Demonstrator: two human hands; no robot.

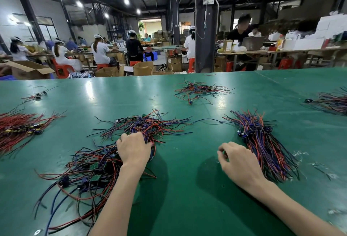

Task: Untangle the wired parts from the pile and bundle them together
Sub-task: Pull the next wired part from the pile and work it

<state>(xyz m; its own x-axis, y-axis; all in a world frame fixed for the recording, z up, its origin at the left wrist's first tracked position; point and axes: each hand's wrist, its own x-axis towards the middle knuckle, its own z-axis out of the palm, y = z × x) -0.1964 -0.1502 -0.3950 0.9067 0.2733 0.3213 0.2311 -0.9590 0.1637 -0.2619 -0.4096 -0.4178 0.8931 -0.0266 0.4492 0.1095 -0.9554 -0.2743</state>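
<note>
Left hand (pixel 134 148) grips thin, tangled red-blue wires (pixel 150 126).

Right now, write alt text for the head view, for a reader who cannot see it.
The left hand grips a tangled wire pile on a green table; the right hand rests loosely curled beside a straighter wire bundle. More piles lie around.

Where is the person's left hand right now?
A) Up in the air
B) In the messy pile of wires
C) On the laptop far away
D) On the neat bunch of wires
B: the left hand grips into the messy pile of wires, fingers curled among the strands, while the right hand rests on the green table beside the neat bunch of wires.
</note>
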